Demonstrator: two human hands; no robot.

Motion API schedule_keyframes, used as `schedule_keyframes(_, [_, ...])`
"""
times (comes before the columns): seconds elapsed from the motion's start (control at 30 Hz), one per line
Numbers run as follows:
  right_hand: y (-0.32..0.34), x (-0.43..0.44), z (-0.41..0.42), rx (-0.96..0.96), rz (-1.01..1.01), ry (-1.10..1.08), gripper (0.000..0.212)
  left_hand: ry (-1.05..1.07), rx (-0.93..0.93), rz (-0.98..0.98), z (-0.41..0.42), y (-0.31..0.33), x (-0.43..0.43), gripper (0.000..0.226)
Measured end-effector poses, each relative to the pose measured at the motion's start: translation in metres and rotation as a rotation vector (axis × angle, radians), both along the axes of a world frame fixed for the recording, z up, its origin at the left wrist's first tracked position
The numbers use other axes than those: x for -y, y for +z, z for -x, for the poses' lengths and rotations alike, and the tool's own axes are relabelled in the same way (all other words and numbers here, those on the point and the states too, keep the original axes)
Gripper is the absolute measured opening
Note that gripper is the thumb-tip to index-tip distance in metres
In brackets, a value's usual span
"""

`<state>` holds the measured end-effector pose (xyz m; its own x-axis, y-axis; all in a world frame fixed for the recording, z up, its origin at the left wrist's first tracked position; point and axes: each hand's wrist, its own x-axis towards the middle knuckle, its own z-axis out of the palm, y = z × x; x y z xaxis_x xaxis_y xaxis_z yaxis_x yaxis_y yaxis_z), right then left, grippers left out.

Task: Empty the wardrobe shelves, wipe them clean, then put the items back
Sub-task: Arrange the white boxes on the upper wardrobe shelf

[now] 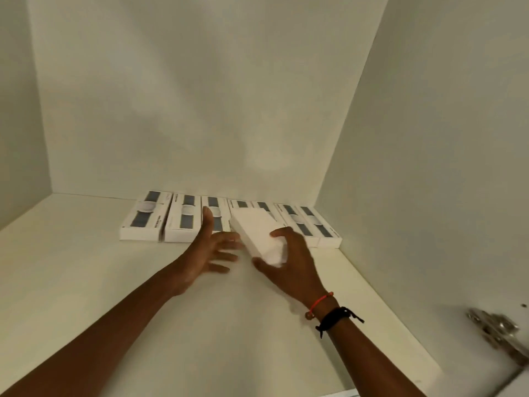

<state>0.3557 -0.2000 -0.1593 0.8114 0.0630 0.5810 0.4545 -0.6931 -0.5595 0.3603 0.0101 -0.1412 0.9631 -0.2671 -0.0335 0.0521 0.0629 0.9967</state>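
The fingers [279, 232] of my right hand [289, 262] are curled round the near end of a long white cardboard box [254, 227], one over its top edge and one under the near corner, so that hand alone carries it. My left hand [206, 253] is spread wide with straight fingers and holds nothing. It sits just beside the box's left edge, though the blur hides whether it touches. The box is tilted, its far end raised over a row of flat white boxes printed with dark watch straps [146, 219], which lie side by side against the pale back wall [200, 110]. I cannot tell whether it rests on them. I judge it light and stiff, since one end grip carries it without sag. The smooth card looks slippery and the corners would dent if squeezed, so I would hold it across the narrow width, with my left palm under the long side to steady it. The cream wardrobe shelf [86, 267] stretches bare towards me on the left. On my right wrist sit a red string bracelet [320, 300] and a black cord band [335, 318]. A metal door hinge [495, 333] shows low on the right side panel [429, 167].
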Motion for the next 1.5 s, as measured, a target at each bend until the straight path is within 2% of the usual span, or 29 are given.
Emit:
schedule_keyframes(0.03, [0.002,0.015,-0.007,0.049,-0.018,-0.033,0.058,0.111,0.122,-0.092,-0.004,0.0,-0.003,0.106])
schedule_keyframes(0.13, [0.013,0.067,-0.032,0.136,-0.054,-0.189,0.055,0.709,0.556,-0.456,-0.02,-0.007,-0.036,0.068])
schedule_keyframes(0.17, [0.016,0.083,-0.041,0.108,-0.054,-0.251,0.054,0.881,0.586,-0.589,-0.024,-0.012,-0.05,0.062])
schedule_keyframes(0.23, [0.015,0.114,-0.057,0.009,-0.061,-0.352,0.052,1.03,0.441,-0.748,-0.036,-0.031,-0.072,0.063])
schedule_keyframes(0.3, [0.008,0.136,-0.072,-0.086,-0.008,-0.418,0.052,0.971,0.301,-0.827,-0.045,-0.046,-0.083,0.069])
schedule_keyframes(0.4, [-0.001,0.147,-0.088,-0.192,0.168,-0.494,0.058,0.802,0.254,-0.919,-0.053,-0.056,-0.086,0.061])
schedule_keyframes(0.53, [-0.004,0.134,-0.098,-0.101,0.224,-0.598,0.052,0.777,0.266,-0.955,-0.052,-0.059,-0.088,0.058])
schedule_keyframes(0.63, [-0.008,0.127,-0.109,-0.156,0.128,-0.558,0.054,0.745,0.248,-0.931,-0.051,-0.06,-0.091,0.056])
schedule_keyframes(0.7, [-0.008,0.124,-0.115,-0.168,0.025,-0.547,0.047,0.725,0.243,-0.907,-0.051,-0.055,-0.091,0.055])
schedule_keyframes(0.8, [-0.013,0.111,-0.117,-0.21,0.061,-0.595,0.043,0.71,0.231,-0.844,-0.053,-0.053,-0.092,0.059])
schedule_keyframes(0.9, [-0.026,0.102,-0.116,-0.228,-0.034,-0.537,0.048,0.707,0.202,-0.802,-0.054,-0.055,-0.095,0.081])
schedule_keyframes(1.0, [-0.031,0.103,-0.118,-0.263,-0.031,-0.493,0.056,0.824,0.214,-0.89,-0.054,-0.056,-0.092,0.098])
schedule_keyframes(1.13, [-0.024,0.107,-0.105,-0.333,-0.078,-0.495,0.089,0.854,0.137,-0.962,-0.047,-0.055,-0.083,0.092])
schedule_keyframes(1.2, [-0.02,0.106,-0.099,-0.427,0.006,-0.526,0.106,0.836,0.103,-0.996,-0.041,-0.055,-0.08,0.081])
schedule_keyframes(1.27, [-0.022,0.103,-0.087,-0.56,0.168,-0.552,0.112,0.758,0.118,-1.098,-0.025,-0.057,-0.078,0.074])
schedule_keyframes(1.37, [-0.029,0.098,-0.063,-0.664,0.316,-0.496,0.11,0.614,0.206,-1.36,0.0,-0.069,-0.074,0.07])
schedule_keyframes(1.5, [-0.025,0.085,-0.029,-0.658,0.44,-0.428,0.1,0.479,0.221,-1.463,0.029,-0.069,-0.068,0.057])
